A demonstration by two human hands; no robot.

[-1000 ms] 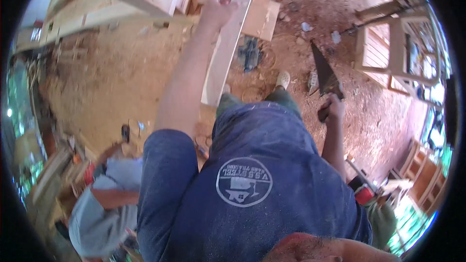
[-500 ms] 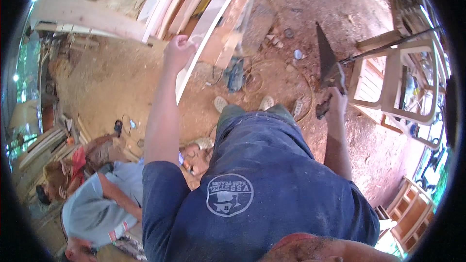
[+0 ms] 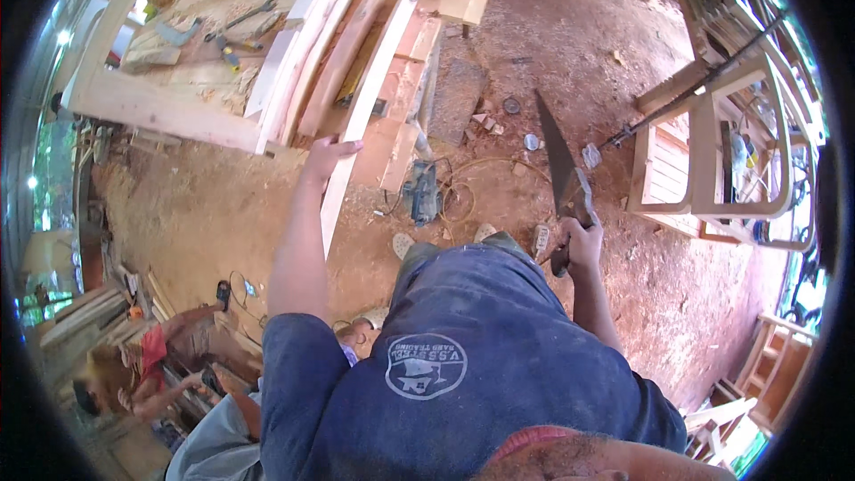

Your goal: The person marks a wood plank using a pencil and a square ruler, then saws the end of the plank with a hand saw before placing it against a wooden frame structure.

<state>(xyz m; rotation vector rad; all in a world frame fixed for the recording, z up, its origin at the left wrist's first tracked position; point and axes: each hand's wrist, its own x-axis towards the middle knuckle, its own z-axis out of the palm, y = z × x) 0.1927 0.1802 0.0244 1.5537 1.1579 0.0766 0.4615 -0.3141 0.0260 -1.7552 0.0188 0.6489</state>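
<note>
My left hand (image 3: pixel 328 158) is closed on the edge of a long, pale wooden strip (image 3: pixel 370 102). The strip slants from the workbench down toward me, its near end past my hand. Part of the fingers is hidden behind the wood. On the right, my right hand (image 3: pixel 583 242) grips the handle of a handsaw (image 3: pixel 559 160), whose dark, tapering blade points up and away from me. The blade and the strip are apart. Beside the strip, several more boards (image 3: pixel 347 44) lie side by side on the bench.
A wooden workbench (image 3: pixel 160 111) carries pliers (image 3: pixel 229 58) and a wrench (image 3: pixel 249 18). A power tool (image 3: pixel 425 191) with a coiled cord rests on the dirt floor. Wooden chair frames (image 3: pixel 748 151) stand at right. Two people are at lower left, one in a red top (image 3: pixel 153 352).
The handsaw and my right hand have moved left, nearer my middle. My left hand stays on the strip. The view has shifted, showing more of the bench, and the co-worker in light blue sits lower in it.
</note>
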